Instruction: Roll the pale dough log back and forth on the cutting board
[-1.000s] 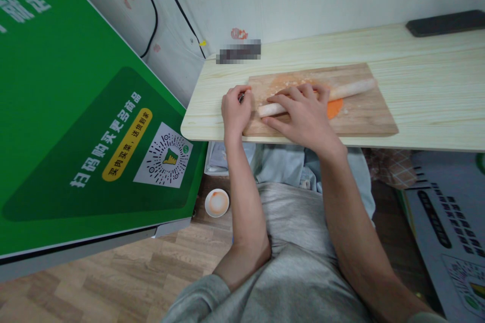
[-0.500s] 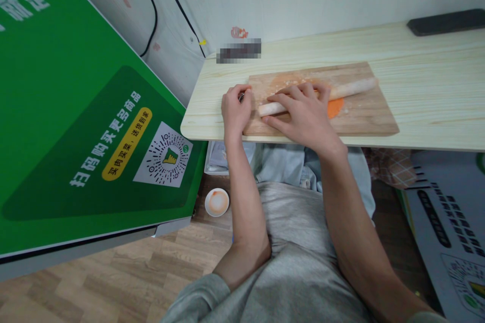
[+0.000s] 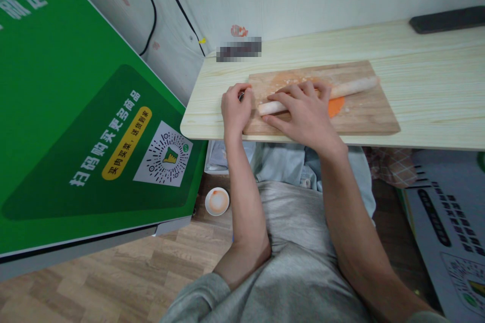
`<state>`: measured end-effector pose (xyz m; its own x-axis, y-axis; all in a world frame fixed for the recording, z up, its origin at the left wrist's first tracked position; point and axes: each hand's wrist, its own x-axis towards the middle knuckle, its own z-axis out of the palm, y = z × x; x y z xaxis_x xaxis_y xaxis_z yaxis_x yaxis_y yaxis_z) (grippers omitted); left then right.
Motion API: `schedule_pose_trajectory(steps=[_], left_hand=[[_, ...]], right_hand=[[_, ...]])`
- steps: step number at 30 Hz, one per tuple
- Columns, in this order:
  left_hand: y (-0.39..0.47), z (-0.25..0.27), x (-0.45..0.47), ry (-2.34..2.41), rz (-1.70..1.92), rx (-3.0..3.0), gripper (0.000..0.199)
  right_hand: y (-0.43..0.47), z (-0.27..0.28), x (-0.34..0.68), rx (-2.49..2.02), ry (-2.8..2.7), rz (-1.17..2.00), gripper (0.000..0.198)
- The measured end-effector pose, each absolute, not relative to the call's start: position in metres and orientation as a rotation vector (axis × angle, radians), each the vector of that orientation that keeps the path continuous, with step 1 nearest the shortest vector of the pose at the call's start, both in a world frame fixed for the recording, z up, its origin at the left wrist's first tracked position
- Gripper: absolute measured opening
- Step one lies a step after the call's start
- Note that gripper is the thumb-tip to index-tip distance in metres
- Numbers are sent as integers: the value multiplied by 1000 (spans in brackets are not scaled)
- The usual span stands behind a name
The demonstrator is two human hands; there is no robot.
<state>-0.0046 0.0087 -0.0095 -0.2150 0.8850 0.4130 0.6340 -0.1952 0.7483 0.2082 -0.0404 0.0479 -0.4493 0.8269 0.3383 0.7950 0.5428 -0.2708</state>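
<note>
Head view showed your right hand (image 3: pixel 305 113) draped over the pale rod (image 3: pixel 354 87) on the wooden board (image 3: pixel 364 120), fingers fairly spread across its top, with one end jutting out toward the board's left side and the other reaching the board's right edge. An orange sheet (image 3: pixel 336 107) showed on the board beside your palm, just below the rod. Your left hand (image 3: pixel 237 109) was curled nearly closed at the board's left edge; what it gripped, if anything, could not be told.

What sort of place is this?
Perhaps a corner of a grocery shop: a green panel carries a QR code and text about buying meat and vegetables, beside a tabletop with a cutting board.
</note>
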Motion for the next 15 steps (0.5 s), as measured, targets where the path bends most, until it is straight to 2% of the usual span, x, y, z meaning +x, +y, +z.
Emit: schedule_pose_trajectory(steps=[15], left_hand=[[7, -7, -3, 1796, 1374, 1762, 20]], right_hand=[[-40, 47, 208, -1321, -2355, 83, 55]])
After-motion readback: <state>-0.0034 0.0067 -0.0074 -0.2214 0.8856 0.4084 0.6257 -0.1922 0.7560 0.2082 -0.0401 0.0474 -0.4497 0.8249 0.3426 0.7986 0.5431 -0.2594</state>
